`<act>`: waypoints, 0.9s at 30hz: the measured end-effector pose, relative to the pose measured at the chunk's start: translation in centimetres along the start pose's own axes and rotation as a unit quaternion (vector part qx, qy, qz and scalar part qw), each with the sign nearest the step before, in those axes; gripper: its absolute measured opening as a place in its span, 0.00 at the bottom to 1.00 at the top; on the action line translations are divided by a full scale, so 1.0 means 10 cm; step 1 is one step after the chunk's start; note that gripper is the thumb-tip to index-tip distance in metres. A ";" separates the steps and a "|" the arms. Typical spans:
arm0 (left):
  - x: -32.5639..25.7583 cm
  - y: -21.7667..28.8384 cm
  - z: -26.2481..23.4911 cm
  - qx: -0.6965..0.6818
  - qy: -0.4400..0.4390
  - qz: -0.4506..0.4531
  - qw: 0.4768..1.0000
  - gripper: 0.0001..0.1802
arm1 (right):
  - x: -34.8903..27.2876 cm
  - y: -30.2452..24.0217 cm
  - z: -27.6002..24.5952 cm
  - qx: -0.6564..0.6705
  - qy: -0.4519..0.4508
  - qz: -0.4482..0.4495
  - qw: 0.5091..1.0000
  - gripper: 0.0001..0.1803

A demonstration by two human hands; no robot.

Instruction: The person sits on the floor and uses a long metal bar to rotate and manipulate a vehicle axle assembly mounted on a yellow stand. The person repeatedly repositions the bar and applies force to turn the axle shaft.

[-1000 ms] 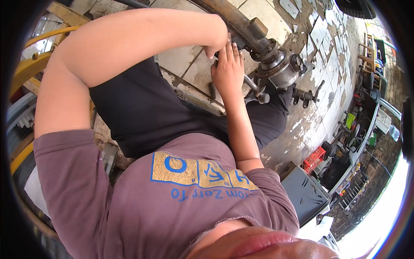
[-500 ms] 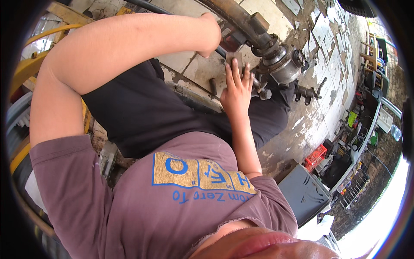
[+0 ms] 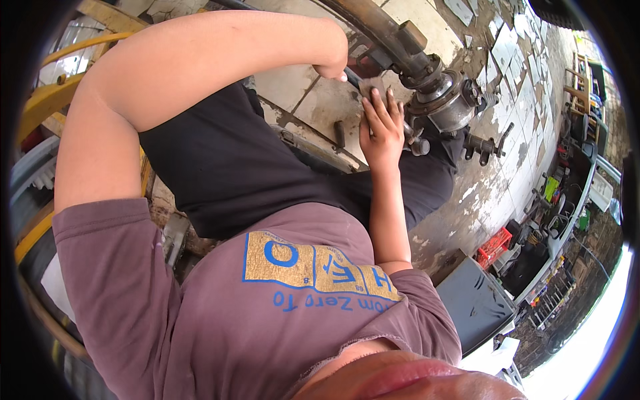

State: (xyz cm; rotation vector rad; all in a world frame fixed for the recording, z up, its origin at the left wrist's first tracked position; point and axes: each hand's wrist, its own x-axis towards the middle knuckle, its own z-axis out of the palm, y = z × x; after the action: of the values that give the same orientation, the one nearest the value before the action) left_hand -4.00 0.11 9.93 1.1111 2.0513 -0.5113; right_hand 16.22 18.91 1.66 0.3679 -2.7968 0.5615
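Holding fingers (image 3: 381, 108) sl. apart, R hand (image 3: 383, 139) at brown pc (image 3: 369, 84); L hand (image 3: 331, 52) partly hidden, can't tell grip.

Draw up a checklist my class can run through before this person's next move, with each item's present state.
1. Right hand visible: ok, fingers extended at a brownish flat piece.
2. Left hand grip secure: cannot tell, its fingers are mostly hidden.
3. Gloves on: not ok, both hands are bare.
4. Loose parts off the nearby floor: not ok, a small dark cylinder lies there.
5. Round metal housing firmly supported: cannot tell.
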 end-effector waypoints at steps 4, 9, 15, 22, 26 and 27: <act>-0.01 -0.01 -0.02 0.022 0.001 0.003 1.000 0.41 | 0.23 -0.08 0.13 0.018 0.005 0.001 1.000 0.21; -0.01 -0.04 -0.05 0.006 -0.019 0.011 1.000 0.37 | -0.05 0.03 0.10 -0.095 -0.017 0.008 0.995 0.26; -0.01 0.00 -0.05 0.030 -0.013 0.020 0.999 0.31 | 0.38 -0.13 0.07 -0.117 -0.096 0.054 0.987 0.39; 0.19 -0.01 -0.01 0.042 -0.048 0.017 0.998 0.32 | 0.26 -0.11 0.07 -0.106 -0.084 0.065 0.989 0.42; 0.18 0.02 -0.08 0.064 -0.053 0.040 0.996 0.32 | 0.41 -0.19 0.13 -0.144 -0.121 0.065 0.980 0.45; 0.18 0.03 -0.11 0.065 -0.054 0.041 0.996 0.32 | 0.31 -0.20 0.09 -0.125 -0.119 0.071 0.982 0.47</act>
State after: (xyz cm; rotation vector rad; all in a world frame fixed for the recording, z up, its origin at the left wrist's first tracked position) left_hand -4.83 1.97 9.26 1.2115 1.8931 -0.6577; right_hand 13.73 16.11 2.49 0.1954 -3.0951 0.1971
